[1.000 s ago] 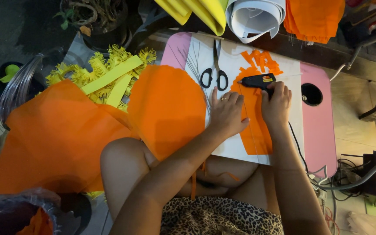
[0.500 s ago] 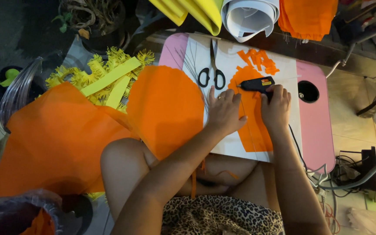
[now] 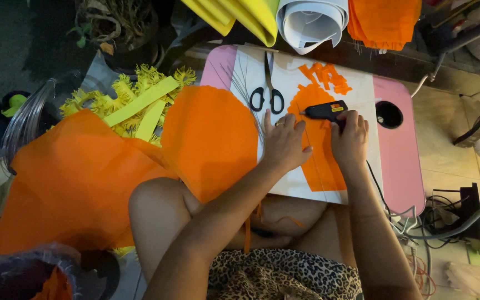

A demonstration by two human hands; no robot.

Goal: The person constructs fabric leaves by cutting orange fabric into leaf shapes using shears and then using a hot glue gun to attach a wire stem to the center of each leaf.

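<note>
Sitting at a small pink table point(image 3: 401, 166), a person is working with both hands. The right hand point(image 3: 350, 138) is wrapping around a black glue gun point(image 3: 324, 111) and holding it tight. The glue gun's tip is pointing to the left, over an orange sheet piece point(image 3: 320, 161) that is lying on a white board point(image 3: 284, 183) on the table. The left hand point(image 3: 284, 141) is lying flat with its fingers spread wide, pressing on the edge of the orange piece, just beside the right hand. It is holding nothing.

Black scissors point(image 3: 268, 94) are resting on the white board, just above the left hand. Small orange scraps point(image 3: 326, 75) are lying near the top of the board. A big orange sheet point(image 3: 84, 178) is hanging over the person's knee and spreading out to the left. Yellow fringed strips point(image 3: 134, 100) are sitting behind it. A roll of white sheet point(image 3: 312, 22) is lying past the far edge of the table.
</note>
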